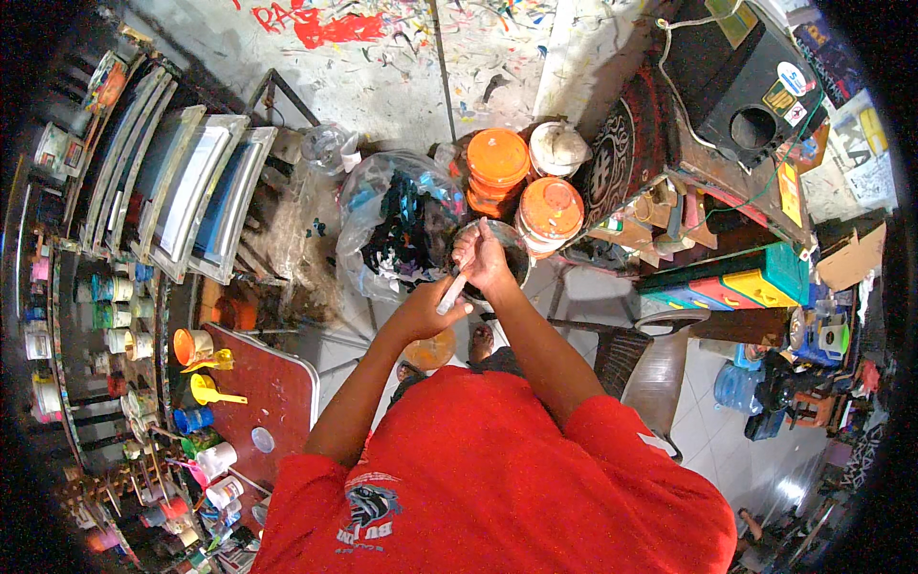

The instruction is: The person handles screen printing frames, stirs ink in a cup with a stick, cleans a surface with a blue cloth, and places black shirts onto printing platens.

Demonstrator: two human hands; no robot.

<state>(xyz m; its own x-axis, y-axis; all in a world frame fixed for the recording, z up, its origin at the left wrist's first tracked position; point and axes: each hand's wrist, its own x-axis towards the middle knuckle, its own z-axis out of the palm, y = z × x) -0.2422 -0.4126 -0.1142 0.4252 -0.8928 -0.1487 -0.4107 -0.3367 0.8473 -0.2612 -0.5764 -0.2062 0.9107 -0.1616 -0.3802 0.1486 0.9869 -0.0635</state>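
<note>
In front of my body both hands meet around a short pale, flat stick. The pale stick (449, 296) slants with its upper end inside my right hand (482, 256), whose fingers are closed on it. My left hand (428, 312) is just below and to the left, the stick lying between its thumb and fingers. What sits deeper in the two grips is hidden. Beneath my right hand is a dark round bucket (518, 262), partly covered by the hand. Left of it, a clear plastic bag (356, 251) holds dark, paint-stained scraps (406, 225).
Beyond the bucket stand an orange-lidded tub (498, 157), another orange-lidded tub (552, 209) and a white pail (559, 149). Framed screens (196, 182) lean at left above a red board (263, 392). A chair (660, 359) and coloured drawers (732, 290) are at right.
</note>
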